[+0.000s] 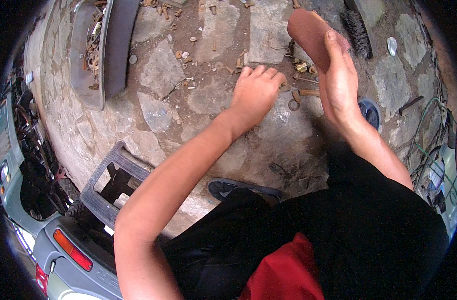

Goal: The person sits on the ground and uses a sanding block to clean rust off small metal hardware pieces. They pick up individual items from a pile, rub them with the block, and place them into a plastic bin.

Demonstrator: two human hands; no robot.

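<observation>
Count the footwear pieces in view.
2: one footwear piece below the left hand, partly covered by dark clothing; another footwear piece beside the right hand, partly hidden. More may be hidden.

Hands: two, left (pixel 258 94) and right (pixel 339 87). Reddish-brown sheet (pixel 311 37): one, in the right hand. Black-bristled brush (pixel 356 33): one, beyond the right hand. Grey trough (pixel 119 57): one, left of the left hand. Bolts (pixel 213 9): several, beyond the left hand; too small to count.
</observation>
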